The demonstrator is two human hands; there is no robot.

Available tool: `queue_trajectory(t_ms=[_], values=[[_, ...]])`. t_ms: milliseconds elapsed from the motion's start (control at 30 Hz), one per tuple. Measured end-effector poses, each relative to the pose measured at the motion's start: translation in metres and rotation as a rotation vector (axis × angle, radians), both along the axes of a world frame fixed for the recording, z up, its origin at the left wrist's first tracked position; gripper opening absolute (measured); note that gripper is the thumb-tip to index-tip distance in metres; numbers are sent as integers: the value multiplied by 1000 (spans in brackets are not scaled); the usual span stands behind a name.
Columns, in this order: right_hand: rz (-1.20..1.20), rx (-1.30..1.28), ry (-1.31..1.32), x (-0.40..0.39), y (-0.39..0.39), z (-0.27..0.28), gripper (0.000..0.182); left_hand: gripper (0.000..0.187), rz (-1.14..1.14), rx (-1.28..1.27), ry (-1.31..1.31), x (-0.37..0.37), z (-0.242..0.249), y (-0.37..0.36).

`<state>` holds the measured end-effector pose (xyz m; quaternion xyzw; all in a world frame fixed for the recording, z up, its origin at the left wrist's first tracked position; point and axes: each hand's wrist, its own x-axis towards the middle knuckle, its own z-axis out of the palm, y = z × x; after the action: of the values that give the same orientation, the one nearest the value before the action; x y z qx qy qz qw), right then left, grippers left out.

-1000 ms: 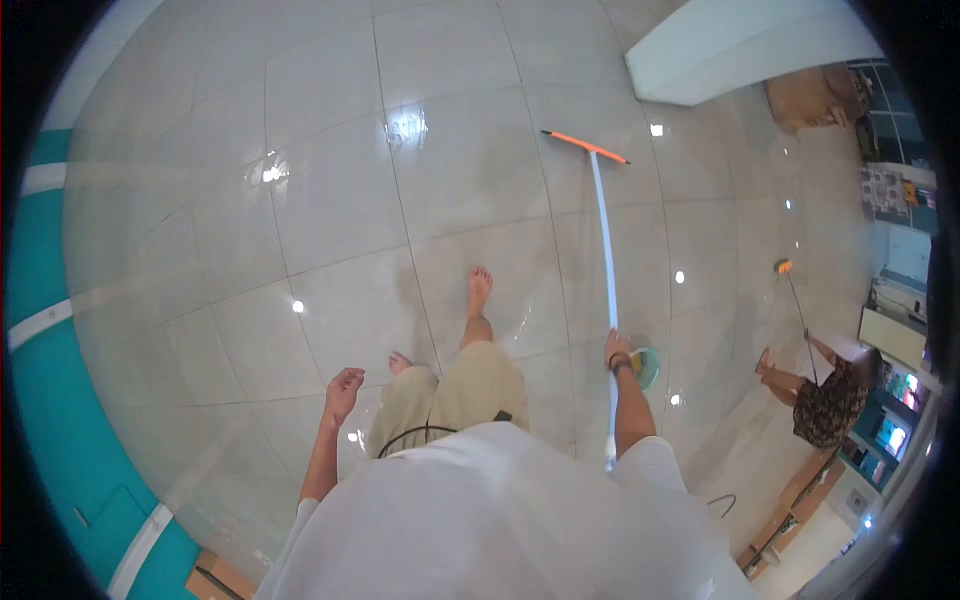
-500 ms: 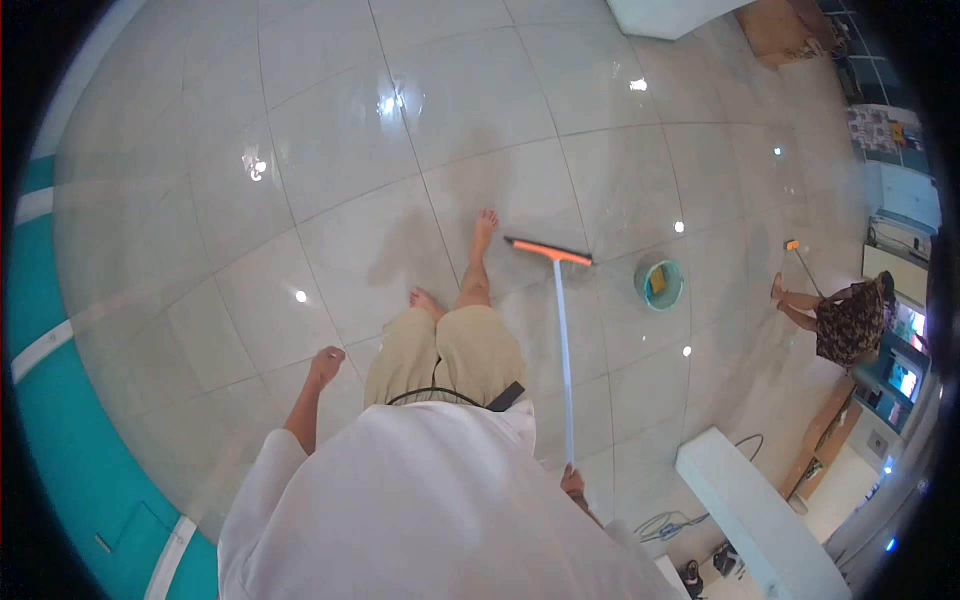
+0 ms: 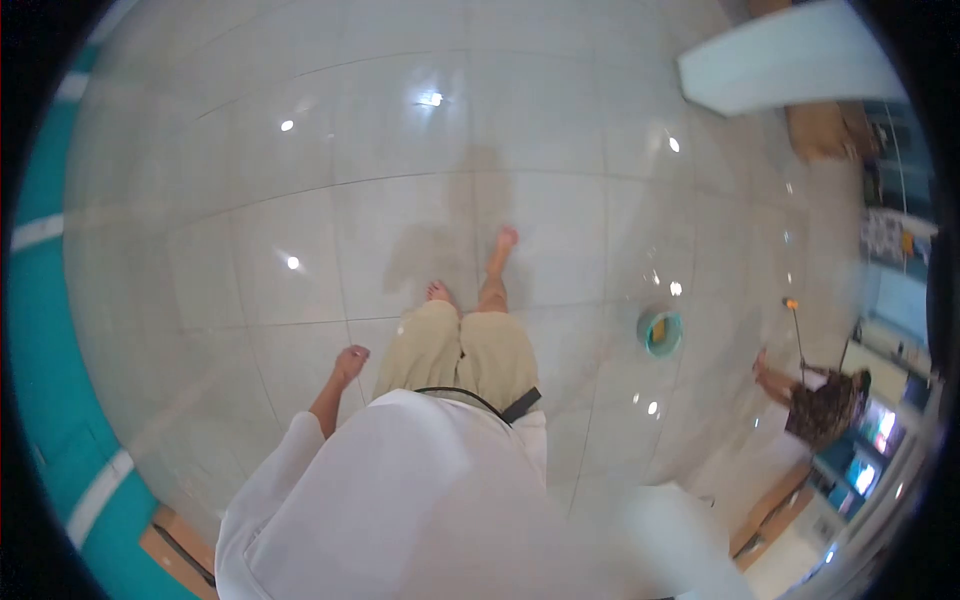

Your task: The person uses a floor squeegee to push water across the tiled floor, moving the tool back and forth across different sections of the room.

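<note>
My left hand (image 3: 351,362) hangs beside my beige shorts (image 3: 418,350), its fingers curled, with no object visible in it. My right hand is out of sight, and a blurred white sleeve (image 3: 665,530) fills the lower right. The orange squeegee with the pale pole does not show. My bare feet (image 3: 507,238) stand on glossy floor tiles (image 3: 400,215). To their right is a teal bucket (image 3: 648,333) with a yellow thing (image 3: 659,330) inside.
A person (image 3: 825,405) at the right holds a pole with an orange head (image 3: 790,304) on the floor. A white pillar (image 3: 790,62) stands at the upper right. A teal wall (image 3: 45,320) runs along the left, with a brown item (image 3: 178,550) low beside it.
The squeegee and my right hand have gone out of view. The view has turned, so the pillar appears larger and the bucket lower. The other person's mop head appears lower.
</note>
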<state>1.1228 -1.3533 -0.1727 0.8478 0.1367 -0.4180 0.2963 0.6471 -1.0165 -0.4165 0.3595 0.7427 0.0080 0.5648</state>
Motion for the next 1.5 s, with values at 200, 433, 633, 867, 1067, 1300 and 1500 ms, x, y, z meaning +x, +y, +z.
queue_trajectory(t_ms=[200,433,633,867,1067,1300,1500], values=[[160,36,-2,46,87,-6,48,27,89,-111,33,-21,21,-70],[230,169,4,68,196,-10,47,24,265,133,-91,-47,-11,9],[10,511,55,48,417,-110,45,21,658,404,-248,-80,57,145],[-523,786,763,-135,793,-164,32,21,1019,336,-135,-125,66,106],[-797,547,664,-302,965,-168,27,22,1279,173,-77,-73,0,14],[-837,487,785,-347,974,-158,25,21,496,100,40,-24,-27,26],[-944,499,799,-300,969,-157,20,21,558,272,123,-84,-22,115]])
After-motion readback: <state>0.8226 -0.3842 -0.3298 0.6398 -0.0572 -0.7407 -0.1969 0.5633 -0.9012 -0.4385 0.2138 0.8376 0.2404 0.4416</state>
